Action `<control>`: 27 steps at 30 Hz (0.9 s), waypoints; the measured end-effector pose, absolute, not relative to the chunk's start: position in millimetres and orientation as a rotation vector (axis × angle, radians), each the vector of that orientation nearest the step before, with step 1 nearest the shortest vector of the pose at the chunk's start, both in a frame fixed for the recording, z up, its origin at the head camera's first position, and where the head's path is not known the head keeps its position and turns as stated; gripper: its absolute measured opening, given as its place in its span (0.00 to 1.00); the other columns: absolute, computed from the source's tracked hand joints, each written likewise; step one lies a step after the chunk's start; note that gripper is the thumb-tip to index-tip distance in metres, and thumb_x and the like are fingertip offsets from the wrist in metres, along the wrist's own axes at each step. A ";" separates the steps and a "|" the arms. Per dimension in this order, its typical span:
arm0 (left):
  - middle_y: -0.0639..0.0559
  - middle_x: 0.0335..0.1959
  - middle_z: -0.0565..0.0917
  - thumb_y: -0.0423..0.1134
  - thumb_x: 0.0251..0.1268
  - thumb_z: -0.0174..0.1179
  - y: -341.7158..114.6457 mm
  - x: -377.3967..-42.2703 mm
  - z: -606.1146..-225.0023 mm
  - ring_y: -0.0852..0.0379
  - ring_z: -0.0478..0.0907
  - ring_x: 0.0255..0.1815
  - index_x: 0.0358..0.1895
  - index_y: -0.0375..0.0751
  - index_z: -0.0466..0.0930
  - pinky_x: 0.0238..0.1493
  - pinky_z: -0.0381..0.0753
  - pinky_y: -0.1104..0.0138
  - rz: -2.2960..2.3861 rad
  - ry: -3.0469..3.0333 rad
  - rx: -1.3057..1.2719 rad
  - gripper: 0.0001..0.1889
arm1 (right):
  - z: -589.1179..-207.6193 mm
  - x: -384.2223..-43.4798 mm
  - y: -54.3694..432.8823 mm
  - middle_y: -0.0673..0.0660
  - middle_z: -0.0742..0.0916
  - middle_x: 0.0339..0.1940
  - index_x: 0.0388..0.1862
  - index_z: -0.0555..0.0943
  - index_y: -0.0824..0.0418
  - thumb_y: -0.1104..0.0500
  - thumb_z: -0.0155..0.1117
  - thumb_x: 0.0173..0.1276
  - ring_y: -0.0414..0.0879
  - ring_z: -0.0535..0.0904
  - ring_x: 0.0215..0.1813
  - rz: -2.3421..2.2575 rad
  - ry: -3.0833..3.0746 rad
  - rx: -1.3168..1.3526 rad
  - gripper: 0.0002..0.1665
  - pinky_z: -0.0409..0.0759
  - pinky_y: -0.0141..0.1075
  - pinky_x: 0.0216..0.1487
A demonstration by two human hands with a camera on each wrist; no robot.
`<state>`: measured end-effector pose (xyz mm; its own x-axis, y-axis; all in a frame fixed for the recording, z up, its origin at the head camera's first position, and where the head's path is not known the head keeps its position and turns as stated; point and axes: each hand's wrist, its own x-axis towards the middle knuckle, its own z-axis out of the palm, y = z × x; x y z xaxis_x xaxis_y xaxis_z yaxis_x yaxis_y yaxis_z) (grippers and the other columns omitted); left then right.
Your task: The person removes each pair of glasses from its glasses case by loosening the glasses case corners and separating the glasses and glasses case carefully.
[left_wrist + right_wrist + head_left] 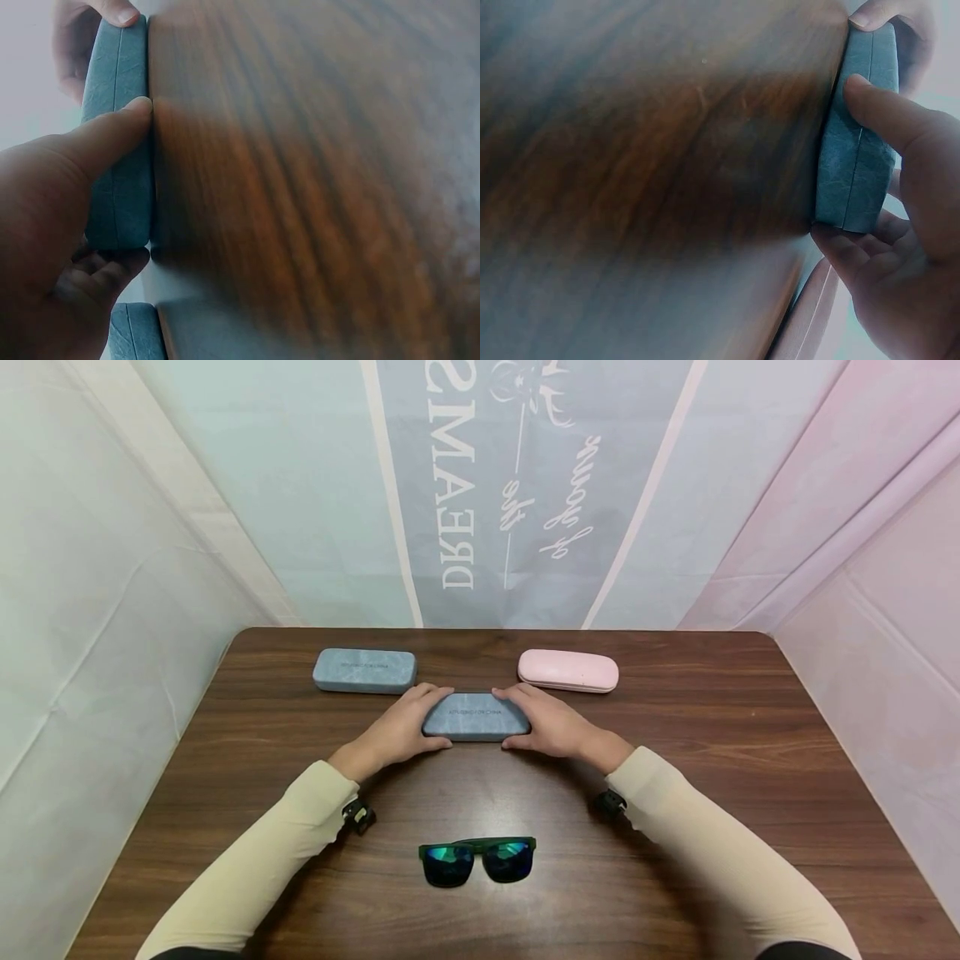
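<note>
A blue-grey glasses case (476, 718) with printed lettering lies on the table between both hands. My left hand (397, 727) grips its left end, thumb on the near side and fingers round the far side. At the other end my right hand (557, 722) holds it the same way. Both wrist views show the case's thin closed seam, with a thumb (112, 139) against the side in the left one. Nearer the body, dark sunglasses (477, 862) with blue-green mirrored lenses lie on the table.
Behind the left hand stands a second blue-grey glasses case (365, 671). A pink glasses case (568, 671) lies at the back right, just beyond the right hand. The brown wooden table (750, 735) ends at a printed fabric backdrop (525, 593).
</note>
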<state>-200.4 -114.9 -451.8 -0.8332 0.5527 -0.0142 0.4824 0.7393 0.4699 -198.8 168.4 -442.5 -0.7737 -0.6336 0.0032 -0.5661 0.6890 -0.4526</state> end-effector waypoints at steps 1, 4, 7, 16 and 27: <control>0.43 0.66 0.73 0.49 0.61 0.75 -114.9 -200.3 -451.9 0.46 0.71 0.66 0.77 0.40 0.64 0.66 0.72 0.52 0.693 2.786 0.835 0.44 | -442.4 -198.8 168.5 0.62 0.76 0.68 0.78 0.66 0.61 0.48 0.77 0.64 0.53 0.75 0.64 -0.653 2.745 -0.978 0.49 0.74 0.49 0.64; 0.43 0.65 0.73 0.49 0.60 0.75 -115.0 -201.0 -453.3 0.46 0.71 0.65 0.76 0.40 0.65 0.66 0.73 0.52 0.695 2.790 0.837 0.43 | -442.1 -200.1 169.2 0.61 0.77 0.68 0.78 0.67 0.60 0.47 0.78 0.63 0.52 0.75 0.64 -0.667 2.739 -0.965 0.49 0.74 0.48 0.64; 0.44 0.64 0.73 0.50 0.60 0.75 -114.8 -201.5 -455.2 0.47 0.71 0.64 0.76 0.41 0.65 0.65 0.73 0.53 0.698 2.795 0.831 0.43 | -441.2 -202.8 170.2 0.60 0.78 0.67 0.77 0.69 0.59 0.47 0.80 0.60 0.51 0.76 0.64 -0.699 2.729 -0.969 0.50 0.75 0.47 0.63; 0.42 0.62 0.73 0.48 0.60 0.76 -112.4 -198.6 -452.9 0.46 0.70 0.63 0.75 0.41 0.65 0.64 0.73 0.52 0.716 2.794 0.790 0.43 | -436.4 -212.0 171.1 0.55 0.80 0.69 0.73 0.73 0.61 0.47 0.82 0.57 0.48 0.78 0.64 -0.703 2.699 -1.013 0.48 0.76 0.45 0.62; 0.41 0.60 0.73 0.46 0.59 0.76 -109.7 -197.3 -450.3 0.45 0.70 0.61 0.75 0.41 0.65 0.62 0.74 0.52 0.736 2.797 0.762 0.43 | -426.2 -220.2 167.9 0.54 0.81 0.68 0.72 0.75 0.61 0.48 0.82 0.57 0.42 0.79 0.50 -0.697 2.627 -0.961 0.46 0.77 0.40 0.53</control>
<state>-197.3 -109.7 -450.3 -0.8597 0.5106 -0.0160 0.4366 0.7507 0.4958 -220.2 167.9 -426.2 -0.7482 -0.6593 -0.0743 -0.5357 0.6663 -0.5186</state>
